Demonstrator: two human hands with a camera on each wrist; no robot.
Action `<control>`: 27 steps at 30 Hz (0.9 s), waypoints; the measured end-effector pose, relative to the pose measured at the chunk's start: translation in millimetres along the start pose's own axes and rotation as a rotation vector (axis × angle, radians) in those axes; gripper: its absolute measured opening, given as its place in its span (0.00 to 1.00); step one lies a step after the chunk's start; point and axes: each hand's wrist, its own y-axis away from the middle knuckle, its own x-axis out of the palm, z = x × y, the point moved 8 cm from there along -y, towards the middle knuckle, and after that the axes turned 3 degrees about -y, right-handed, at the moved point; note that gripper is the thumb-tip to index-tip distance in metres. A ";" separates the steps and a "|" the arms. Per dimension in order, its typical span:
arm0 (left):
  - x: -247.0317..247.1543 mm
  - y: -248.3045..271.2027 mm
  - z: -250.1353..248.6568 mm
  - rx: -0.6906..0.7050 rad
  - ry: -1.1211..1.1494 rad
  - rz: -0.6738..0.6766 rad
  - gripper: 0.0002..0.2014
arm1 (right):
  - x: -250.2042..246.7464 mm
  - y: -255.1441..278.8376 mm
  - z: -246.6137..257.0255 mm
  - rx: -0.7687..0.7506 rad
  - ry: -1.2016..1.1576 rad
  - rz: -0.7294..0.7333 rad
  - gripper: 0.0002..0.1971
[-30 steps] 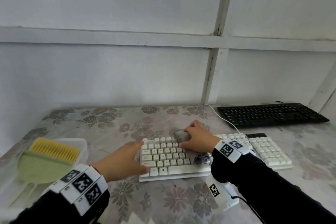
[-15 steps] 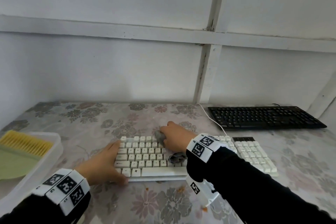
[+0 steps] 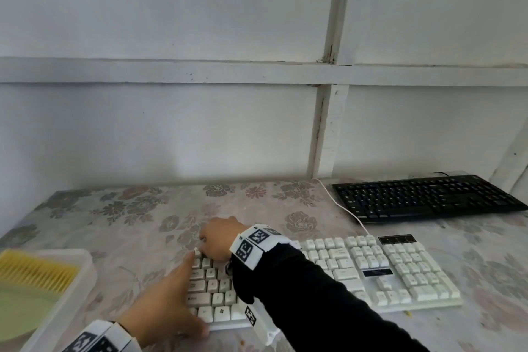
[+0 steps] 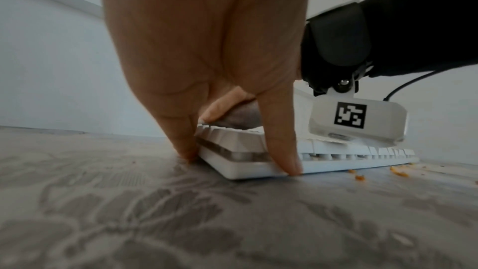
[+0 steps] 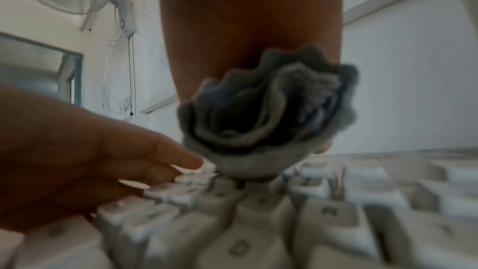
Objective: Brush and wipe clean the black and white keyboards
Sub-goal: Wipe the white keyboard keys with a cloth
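Note:
The white keyboard (image 3: 371,274) lies near the table's front edge, and the black keyboard (image 3: 428,197) lies at the back right. My right hand (image 3: 217,241) grips a bunched grey cloth (image 5: 269,114) and presses it on the keys at the white keyboard's (image 5: 258,222) far-left top corner. The head view hides the cloth under the hand. My left hand (image 3: 171,300) braces the keyboard's left end with straight fingers. In the left wrist view its thumb (image 4: 282,150) lies on the front edge of the white keyboard (image 4: 323,161), with the cloth (image 4: 238,118) behind.
A clear tray (image 3: 83,274) at the front left holds a green brush with yellow bristles (image 3: 34,271). Orange crumbs (image 4: 398,173) lie on the flowered tablecloth by the keyboard's front edge. A white cable (image 3: 343,208) runs from the white keyboard towards the wall.
My right hand has slid the cloth leftward along the upper keys to the keyboard's left corner. The left hand stays braced at the left end.

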 end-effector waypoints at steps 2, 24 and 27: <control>1.3 -1.1 2.2 0.007 0.008 0.006 0.66 | 9.1 -7.4 -5.0 0.030 0.024 0.041 0.14; 0.5 3.7 -0.7 0.012 0.014 -0.015 0.63 | -0.9 132.1 -218.5 0.331 -0.042 0.142 0.17; -0.3 4.4 -1.7 0.014 0.019 -0.017 0.63 | -3.3 148.3 -243.8 0.396 -0.028 0.154 0.17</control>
